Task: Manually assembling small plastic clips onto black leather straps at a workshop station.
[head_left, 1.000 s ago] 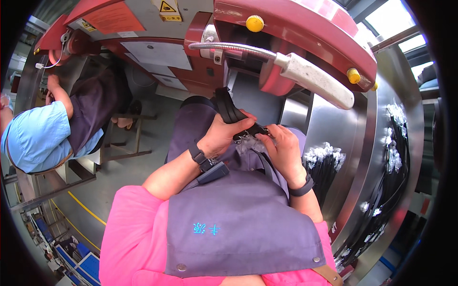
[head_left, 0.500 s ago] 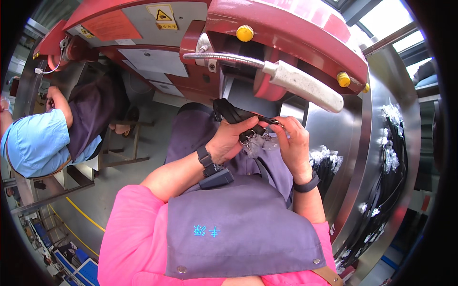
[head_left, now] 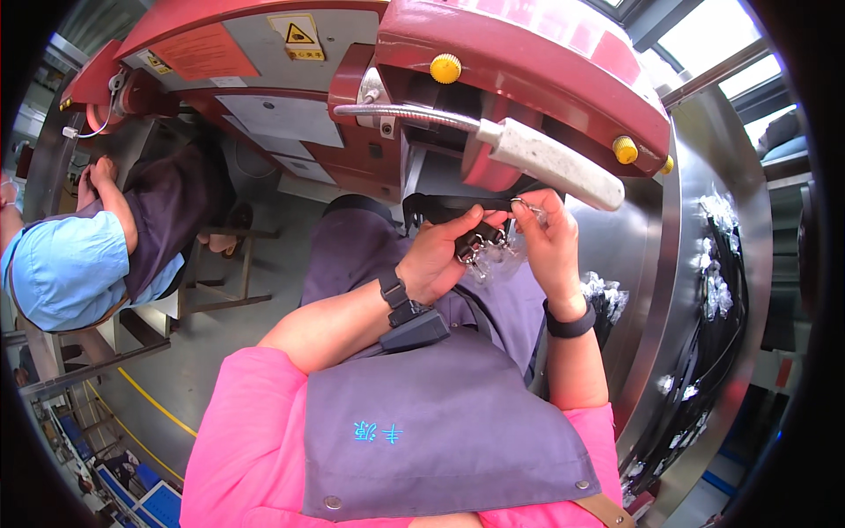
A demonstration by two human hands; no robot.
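Over my lap, my left hand [head_left: 436, 257] is closed around a bundle of black straps [head_left: 431, 209], thumb on top. Silver metal hooks [head_left: 469, 253], some wrapped in clear plastic [head_left: 500, 260], hang from the bundle beside my left fingers. My right hand [head_left: 554, 242] pinches the end of one strap at its metal hook, a little to the right of the bundle. That strap is stretched between the two hands. Small details of the hook under my right fingertips are hidden.
A red machine [head_left: 528, 62] with yellow knobs [head_left: 445, 69] stands just ahead, and a pale handle-like part [head_left: 559, 165] on a flexible metal hose juts above my hands. To the right, steel troughs [head_left: 656, 343] hold more black straps [head_left: 704, 326]. A seated co-worker [head_left: 75, 264] is at left.
My right hand has risen and moved slightly right, drawing the strap's hook end outward. My left hand has shifted a little right and down with the bundle.
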